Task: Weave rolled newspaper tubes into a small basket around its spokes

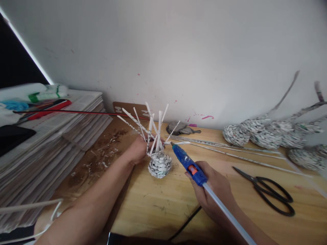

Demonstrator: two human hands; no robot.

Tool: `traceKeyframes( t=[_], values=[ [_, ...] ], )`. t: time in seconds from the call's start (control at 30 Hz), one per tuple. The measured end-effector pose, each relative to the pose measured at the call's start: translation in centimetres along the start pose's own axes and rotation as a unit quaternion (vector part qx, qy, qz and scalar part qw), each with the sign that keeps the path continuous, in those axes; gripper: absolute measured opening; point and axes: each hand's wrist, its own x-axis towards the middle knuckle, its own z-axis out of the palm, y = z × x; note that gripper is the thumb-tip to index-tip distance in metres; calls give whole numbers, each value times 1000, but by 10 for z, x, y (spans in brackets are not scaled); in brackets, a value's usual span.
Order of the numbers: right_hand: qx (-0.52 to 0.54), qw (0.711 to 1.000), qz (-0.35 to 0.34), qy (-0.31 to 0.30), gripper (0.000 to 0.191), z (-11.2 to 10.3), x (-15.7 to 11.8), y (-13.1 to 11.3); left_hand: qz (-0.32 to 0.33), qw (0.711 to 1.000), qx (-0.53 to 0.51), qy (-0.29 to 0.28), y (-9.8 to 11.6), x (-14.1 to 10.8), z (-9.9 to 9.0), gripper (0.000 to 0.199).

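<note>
A small ball woven from rolled newspaper [160, 165] sits low over the table, with several paper tubes [150, 127] sticking up and out from its top. Behind those tubes my left hand [140, 149] grips the woven piece; its fingers are partly hidden. In my right hand [213, 185] is a blue hot glue gun [187, 161], its tip close to a paper strip beside the tubes. A long, clear glue stick [224, 209] runs out of the gun's rear end toward me.
Several loose paper tubes [222, 153] lie across the table, with black scissors [265, 190] at the right. More woven paper balls [236, 135] stand by the wall. A thick newspaper stack [84, 102] rises at the left. A grey cloth [180, 128] lies at the back.
</note>
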Motion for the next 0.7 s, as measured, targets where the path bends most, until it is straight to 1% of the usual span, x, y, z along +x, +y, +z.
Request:
traceKeyframes(
  t=[0.1, 0.2, 0.27, 0.33, 0.37, 0.4, 0.43, 0.47, 0.5, 0.53, 0.57, 0.6, 0.7],
  values=[
    [1, 1000, -16, 7, 15, 2, -1, 4, -18, 999, -32, -21, 0, -1, 0, 24],
    [35, 999, 8, 24, 17, 2, -1, 4, -32, 998, -50, -28, 0, -1, 0, 26],
    [93, 994, 44, 36, 19, 1, 0, 2, -33, 998, -56, -18, -1, -1, 0, 26],
    [193, 977, 82, 41, 23, 1, 1, -1, -31, 997, -65, 0, -3, 2, -2, 26],
    [261, 959, 103, 37, 26, 1, 3, -3, -29, 997, -70, 10, -4, 3, -4, 27],
    [340, 931, 125, 34, 30, 2, 4, -4, -23, 997, -75, 20, -4, 5, -6, 27],
    [423, 894, 147, 30, 33, 3, 6, -4, -13, 996, -81, 32, -4, 6, -7, 28],
    [502, 849, 161, 25, 36, 5, 9, -5, 1, 995, -90, 47, -4, 8, -9, 28],
    [569, 804, 171, 22, 38, 7, 11, -5, 17, 993, -103, 61, -3, 9, -11, 28],
    [617, 767, 175, 18, 41, 10, 12, -5, 34, 989, -120, 74, -1, 10, -13, 28],
    [642, 746, 176, 8, 44, 13, 14, -5, 49, 985, -140, 85, 2, 11, -15, 28],
    [650, 737, 183, -6, 47, 16, 15, -5, 62, 981, -158, 91, 5, 11, -17, 28],
    [624, 738, 244, -84, 56, 25, 14, -7, 94, 973, -185, 105, 15, 11, -22, 28]
  ],
)
